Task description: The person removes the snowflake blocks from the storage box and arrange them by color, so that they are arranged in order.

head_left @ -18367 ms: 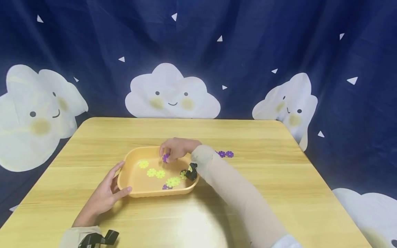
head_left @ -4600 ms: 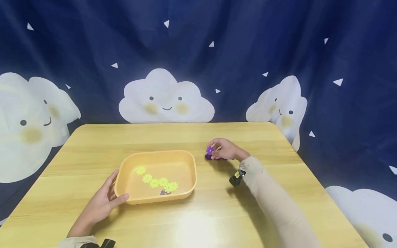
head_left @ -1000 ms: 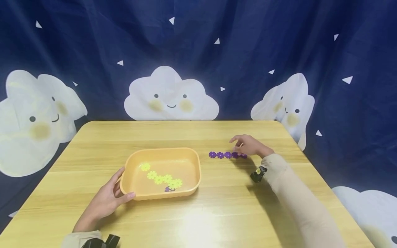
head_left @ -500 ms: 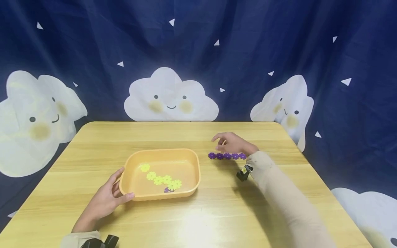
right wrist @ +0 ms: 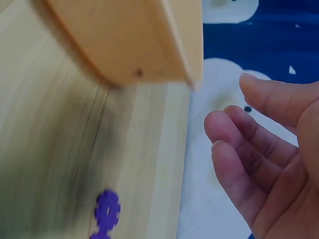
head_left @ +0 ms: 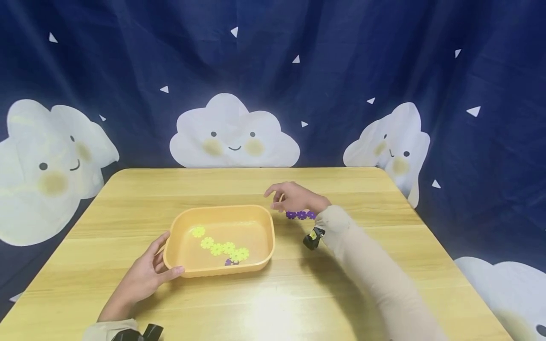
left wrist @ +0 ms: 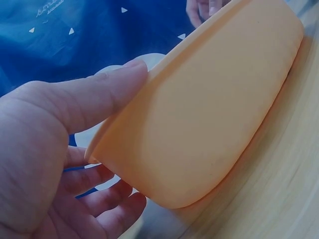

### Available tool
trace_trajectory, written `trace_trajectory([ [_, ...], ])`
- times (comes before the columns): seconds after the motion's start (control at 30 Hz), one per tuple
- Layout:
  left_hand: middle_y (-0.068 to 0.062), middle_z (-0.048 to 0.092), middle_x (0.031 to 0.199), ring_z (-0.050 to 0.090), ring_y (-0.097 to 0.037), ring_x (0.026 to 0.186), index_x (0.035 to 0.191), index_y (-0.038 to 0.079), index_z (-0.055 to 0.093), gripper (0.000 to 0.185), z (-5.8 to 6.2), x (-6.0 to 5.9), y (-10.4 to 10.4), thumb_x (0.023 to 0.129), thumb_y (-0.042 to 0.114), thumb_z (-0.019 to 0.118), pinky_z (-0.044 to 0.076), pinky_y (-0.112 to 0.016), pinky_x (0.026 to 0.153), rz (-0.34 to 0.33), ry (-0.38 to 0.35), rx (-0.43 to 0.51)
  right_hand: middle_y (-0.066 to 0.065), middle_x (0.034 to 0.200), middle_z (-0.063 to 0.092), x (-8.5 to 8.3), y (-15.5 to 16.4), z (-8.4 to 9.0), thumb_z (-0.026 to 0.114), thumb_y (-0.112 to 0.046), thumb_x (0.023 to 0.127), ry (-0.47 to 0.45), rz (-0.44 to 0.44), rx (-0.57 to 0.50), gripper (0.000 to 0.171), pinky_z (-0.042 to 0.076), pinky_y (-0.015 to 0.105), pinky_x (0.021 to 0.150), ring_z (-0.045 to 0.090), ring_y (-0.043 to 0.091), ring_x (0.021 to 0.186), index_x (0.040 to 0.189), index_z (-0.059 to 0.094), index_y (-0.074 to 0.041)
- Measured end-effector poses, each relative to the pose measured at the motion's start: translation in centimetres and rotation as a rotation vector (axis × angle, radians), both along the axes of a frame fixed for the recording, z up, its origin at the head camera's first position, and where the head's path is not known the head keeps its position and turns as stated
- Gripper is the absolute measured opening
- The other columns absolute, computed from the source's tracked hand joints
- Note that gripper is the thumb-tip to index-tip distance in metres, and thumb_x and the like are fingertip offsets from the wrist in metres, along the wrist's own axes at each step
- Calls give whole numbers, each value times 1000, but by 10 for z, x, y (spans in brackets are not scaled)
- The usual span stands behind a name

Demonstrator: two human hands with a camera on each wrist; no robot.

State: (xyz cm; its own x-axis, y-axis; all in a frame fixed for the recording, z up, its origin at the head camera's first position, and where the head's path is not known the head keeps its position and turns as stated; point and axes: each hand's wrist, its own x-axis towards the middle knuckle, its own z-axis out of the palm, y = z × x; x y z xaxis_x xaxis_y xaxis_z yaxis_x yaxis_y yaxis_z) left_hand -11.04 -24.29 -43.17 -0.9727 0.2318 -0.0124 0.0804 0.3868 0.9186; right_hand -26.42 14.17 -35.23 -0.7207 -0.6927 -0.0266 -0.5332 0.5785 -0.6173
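1. The left hand point(head_left: 142, 279) sits at lower left of the head view, gripping the near-left corner of the orange tray point(head_left: 183, 222); the thumb lies along the rim, the fingers curl under the outer wall.
2. The right hand point(head_left: 294, 196) hovers at frame centre, just right of the tray's far-right corner, fingers loosely spread and holding nothing.
3. The purple flower chain point(head_left: 300, 215) lies on the wooden table point(head_left: 384, 227), directly below the right hand, partly hidden by the sleeve.
4. Yellow flower pieces point(head_left: 217, 246) lie in a diagonal line inside the tray, with one purple piece point(head_left: 229, 262) at the near wall.
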Motion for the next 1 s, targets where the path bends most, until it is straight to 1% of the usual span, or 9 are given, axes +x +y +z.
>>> trace_trajectory([
  [0.1,-34,30,148,43,-45,127,154,-1,5,104,-1,0,0,84,19,78,47,-15,87,-1,6,0,3,82,69,2,-11,3,66,-5,91,-4,40,-11,29,55,25,74,67,16,67,119,61,-2],
  [0.27,-34,29,148,43,-44,127,154,-1,5,104,-1,0,1,83,20,79,45,-12,87,2,12,-3,4,83,70,5,-29,7,68,-5,90,-15,78,13,28,55,25,75,69,22,69,118,62,1],
  [0.37,-33,29,149,43,-44,128,154,-1,5,104,0,0,0,84,21,78,44,-11,87,5,15,-12,5,83,71,6,-40,8,68,-5,90,-18,90,45,26,54,24,76,68,18,69,115,64,1],
  [0.47,-33,29,149,43,-44,128,154,0,6,104,0,0,0,84,21,78,44,-11,86,7,16,-21,2,83,70,7,-49,9,69,-6,90,-24,114,87,23,53,21,75,66,10,68,113,66,-3],
  [0.6,-33,29,148,43,-44,128,154,0,6,104,-1,1,-1,84,22,79,45,-11,86,11,16,-23,4,86,71,9,-60,11,68,-4,90,-54,180,126,22,52,20,78,66,8,73,112,66,-1],
  [0.7,-33,30,148,44,-44,127,154,-1,6,103,-1,0,-1,83,20,78,45,-12,86,8,20,-15,12,95,72,9,-66,11,65,-1,91,-148,217,133,23,54,25,78,68,13,78,114,64,2],
  [0.83,-33,30,148,44,-43,127,154,-2,5,103,-1,0,0,84,19,78,45,-13,88,-2,29,-11,21,110,67,7,-74,7,58,0,95,-354,207,130,25,57,38,81,70,26,88,119,60,4],
  [0.93,-32,30,149,44,-43,128,154,0,5,103,-1,1,-1,84,20,78,46,-16,90,0,26,-10,18,114,65,7,-81,2,56,0,96,-444,183,143,25,56,42,85,68,32,95,121,61,1],
  [1.0,-32,30,149,44,-42,128,154,1,6,103,-1,3,-2,84,22,78,46,-19,91,6,17,-23,16,116,65,8,-87,-2,56,1,96,-497,181,158,26,55,41,87,67,32,98,121,62,-2],
])
